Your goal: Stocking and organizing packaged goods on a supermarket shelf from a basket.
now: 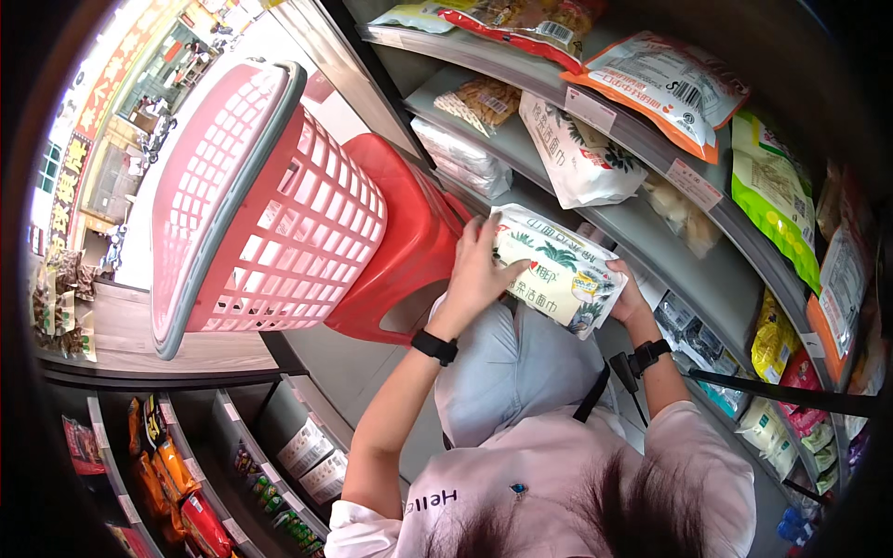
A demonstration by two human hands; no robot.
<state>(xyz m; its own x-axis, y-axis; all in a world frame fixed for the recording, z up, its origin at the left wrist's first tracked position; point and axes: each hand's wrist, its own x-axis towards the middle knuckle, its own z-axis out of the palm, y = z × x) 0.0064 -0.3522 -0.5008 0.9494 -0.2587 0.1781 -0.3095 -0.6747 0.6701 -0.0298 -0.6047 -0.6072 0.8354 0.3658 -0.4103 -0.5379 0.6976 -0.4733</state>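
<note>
My left hand (481, 268) and my right hand (630, 293) hold a white soft pack of facial tissues (554, 268) between them, above my lap. The pack bears green palm leaves and printed writing. My left fingers lie over its left end, and my right hand grips the right end. A similar tissue pack (568, 157) leans on the shelf just beyond. Left of my hands, a pink plastic basket (317, 230) with a grey rim rests tilted on a red plastic stool (404, 237). Black bands circle both wrists.
Curved grey shelves (670, 258) with snack bags run along the right, their edges bearing tags. An orange and white bag (663, 91) overhangs an upper shelf edge. Low shelves (230, 411) with packaged goods stand at the lower left. A black strap crosses at the right.
</note>
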